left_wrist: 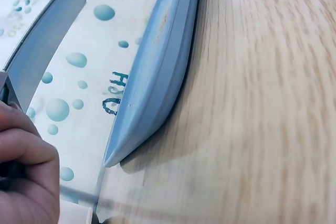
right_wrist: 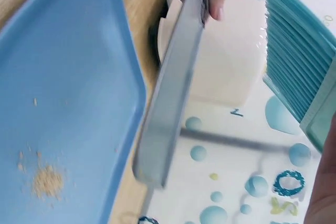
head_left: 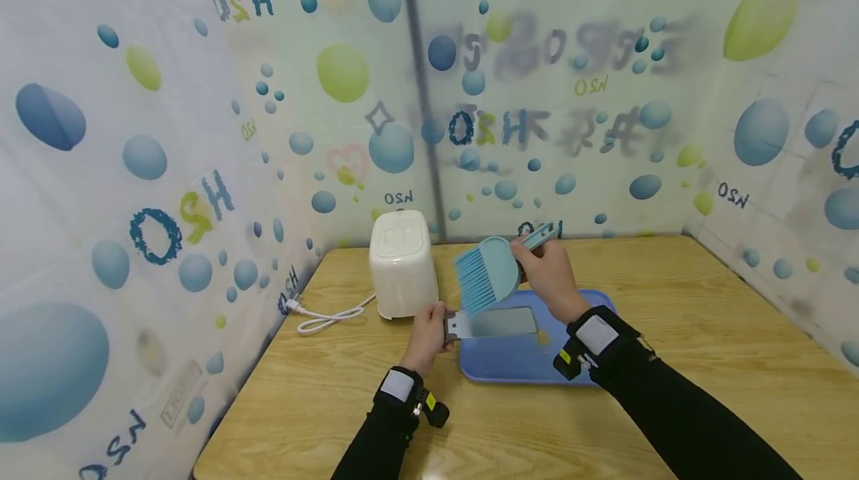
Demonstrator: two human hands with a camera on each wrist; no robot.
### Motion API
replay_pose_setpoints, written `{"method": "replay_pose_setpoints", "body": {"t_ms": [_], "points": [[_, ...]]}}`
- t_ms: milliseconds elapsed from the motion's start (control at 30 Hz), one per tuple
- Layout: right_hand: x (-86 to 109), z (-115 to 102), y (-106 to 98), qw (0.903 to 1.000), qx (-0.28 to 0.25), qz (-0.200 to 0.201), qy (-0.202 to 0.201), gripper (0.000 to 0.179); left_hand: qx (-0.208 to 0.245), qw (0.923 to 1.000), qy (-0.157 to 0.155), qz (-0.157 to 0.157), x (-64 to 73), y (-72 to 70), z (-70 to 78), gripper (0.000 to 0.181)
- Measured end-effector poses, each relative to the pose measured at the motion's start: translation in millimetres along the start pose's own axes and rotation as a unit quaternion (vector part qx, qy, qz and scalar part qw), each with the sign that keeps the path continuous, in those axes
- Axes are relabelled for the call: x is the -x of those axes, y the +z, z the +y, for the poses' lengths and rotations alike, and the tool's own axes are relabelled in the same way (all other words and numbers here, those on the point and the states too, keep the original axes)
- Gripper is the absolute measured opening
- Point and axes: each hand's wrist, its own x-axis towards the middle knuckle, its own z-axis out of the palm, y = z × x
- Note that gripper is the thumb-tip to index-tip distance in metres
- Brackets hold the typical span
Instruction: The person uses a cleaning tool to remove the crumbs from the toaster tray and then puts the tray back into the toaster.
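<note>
In the head view, just below mid-frame, the L hand (head_left: 424,338) pinched one end of the metal plate (head_left: 505,322), up over the blue tray (head_left: 503,372). The R hand (head_left: 552,280) gripped the brush (head_left: 498,269) above the plate, not touching it. Crumbs (right_wrist: 47,182) lay in the tray, lower L of the R wrist view. Step was prob. brushing the plate; next move called for soft strokes w/ the plate steady.

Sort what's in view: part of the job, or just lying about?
In the job:
light-blue wide-bristled brush, right hand
flat grey rectangular plate, left hand
blue rectangular tray below
tan crumbs in it

Lying about, apparently:
glossy white rounded-box appliance
looped white cord
</note>
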Motion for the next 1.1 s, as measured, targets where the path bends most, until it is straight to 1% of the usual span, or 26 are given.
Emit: {"method": "replay_pose_setpoints", "body": {"t_ms": [133,233,333,533,700,933,1100], "points": [[3.2,5.0,12.5,0.9992,-0.013,-0.017,0.035,0.036,0.006,0.9999,0.001,-0.010,1.2,1.1,0.3,0.038],[5.0,9.6,19.2,0.9984,-0.024,-0.025,0.046,0.035,0.013,0.9999,0.000,-0.010,2.2,1.6,0.6,0.033],[6.9,14.7,23.6,0.9978,-0.029,-0.030,0.052,0.037,0.019,0.9998,0.000,-0.003,3.6,2.4,3.3,0.031],[13.3,26.6,27.8,0.9974,0.001,-0.037,0.062,0.039,0.026,0.9997,-0.002,0.005,4.2,3.0,6.9,0.029],[16.5,28.9,27.5,0.9974,0.005,-0.036,0.063,0.038,0.013,0.9999,-0.004,0.003,4.4,1.9,5.9,0.031],[16.2,28.4,24.9,0.9980,0.009,-0.043,0.045,0.038,0.014,0.9999,0.005,0.005,3.7,1.8,6.5,0.033],[18.3,33.0,23.5,0.9980,0.016,-0.045,0.042,0.036,0.006,1.0000,0.000,0.005,4.7,2.4,2.8,0.035]]}}
